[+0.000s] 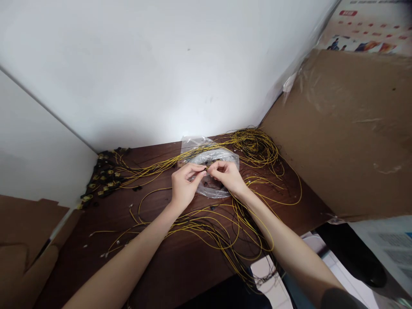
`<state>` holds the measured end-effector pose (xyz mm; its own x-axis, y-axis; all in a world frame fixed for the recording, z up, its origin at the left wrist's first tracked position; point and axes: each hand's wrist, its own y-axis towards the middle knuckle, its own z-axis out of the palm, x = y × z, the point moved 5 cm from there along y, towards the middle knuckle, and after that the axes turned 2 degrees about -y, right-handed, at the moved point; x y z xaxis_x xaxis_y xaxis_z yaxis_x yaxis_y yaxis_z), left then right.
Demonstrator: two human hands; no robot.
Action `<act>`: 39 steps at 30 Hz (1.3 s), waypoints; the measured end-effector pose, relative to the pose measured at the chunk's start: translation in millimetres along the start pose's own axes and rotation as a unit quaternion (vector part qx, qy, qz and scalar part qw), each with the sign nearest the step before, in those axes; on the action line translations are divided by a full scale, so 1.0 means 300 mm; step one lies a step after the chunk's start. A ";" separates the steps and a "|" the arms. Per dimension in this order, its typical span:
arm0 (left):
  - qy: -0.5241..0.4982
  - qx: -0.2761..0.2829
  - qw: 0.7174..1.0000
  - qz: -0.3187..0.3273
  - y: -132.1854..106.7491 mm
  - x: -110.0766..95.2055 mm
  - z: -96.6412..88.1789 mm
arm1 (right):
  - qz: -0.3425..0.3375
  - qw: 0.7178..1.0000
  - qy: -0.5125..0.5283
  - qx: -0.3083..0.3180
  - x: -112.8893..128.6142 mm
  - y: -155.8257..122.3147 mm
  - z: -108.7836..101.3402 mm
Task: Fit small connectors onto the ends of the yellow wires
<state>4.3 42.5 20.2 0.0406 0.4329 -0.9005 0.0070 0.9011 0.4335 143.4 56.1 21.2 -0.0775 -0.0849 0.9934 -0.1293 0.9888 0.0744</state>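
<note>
My left hand and my right hand meet over the middle of a dark wooden table. Both are closed in a pinch, fingertips touching around a small part at the end of a thin yellow wire; the part is too small to name. Right under my hands lies a clear plastic bag with small dark pieces in it. Many loose yellow wires spread across the table below my forearms.
A tangled heap of yellow and black wires fills the back right corner. A row of finished wire ends with black connectors lies at the left by the white wall. A cardboard sheet stands at the right; papers lie beneath it.
</note>
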 end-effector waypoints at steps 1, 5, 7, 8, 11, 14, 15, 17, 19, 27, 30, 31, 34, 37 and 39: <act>0.001 0.000 1.000 -0.001 0.000 0.000 0.000 | -0.001 1.000 -0.002 0.001 0.001 0.000 0.000; 0.004 0.006 1.000 -0.004 0.000 0.002 0.001 | -0.003 1.000 -0.005 0.008 0.004 -0.001 0.001; 0.006 0.010 1.000 -0.004 -0.001 0.003 0.001 | -0.006 1.000 -0.006 0.010 0.004 -0.001 0.001; 0.007 0.012 1.000 -0.004 -0.001 0.004 0.001 | -0.007 1.000 -0.006 0.011 0.004 -0.002 0.001; 0.012 0.016 1.000 -0.003 -0.001 0.005 0.001 | -0.007 1.000 -0.010 0.013 0.005 -0.003 0.000; 0.013 0.016 1.000 -0.007 -0.002 0.006 0.001 | -0.004 1.000 -0.014 0.013 0.009 -0.003 0.001; 0.012 0.016 1.000 -0.009 -0.002 0.007 0.001 | -0.004 1.000 -0.014 0.014 0.010 -0.003 0.001; 0.010 0.015 1.000 -0.013 -0.003 0.007 0.002 | -0.005 1.000 -0.014 0.017 0.011 -0.004 0.002; 0.009 0.016 1.000 -0.014 -0.003 0.007 0.002 | -0.008 1.000 -0.013 0.019 0.011 -0.004 0.003; 0.015 0.022 1.000 -0.011 -0.003 0.010 0.002 | -0.008 1.000 -0.014 0.020 0.005 -0.003 0.000; 0.015 0.022 1.000 -0.014 -0.003 0.012 0.003 | -0.008 0.999 -0.017 0.026 0.004 -0.003 0.001; 0.015 0.022 1.000 -0.016 -0.003 0.013 0.003 | -0.010 0.999 -0.018 0.027 0.005 -0.003 0.001; 0.014 0.010 1.000 -0.021 0.000 0.014 0.002 | -0.015 0.999 -0.020 0.029 0.006 -0.002 0.001; 0.012 -0.009 0.999 -0.028 0.005 0.017 -0.004 | -0.017 0.999 -0.022 0.034 0.008 0.000 0.004; 0.010 -0.015 0.999 -0.031 0.007 0.020 -0.007 | -0.019 0.999 -0.026 0.038 0.010 0.001 0.006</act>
<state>2.6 46.9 15.6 0.0217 0.3755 -0.9266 -0.0217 0.9267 0.3751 141.4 55.9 24.1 -0.1230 -0.1301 0.9838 -0.2068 0.9730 0.1028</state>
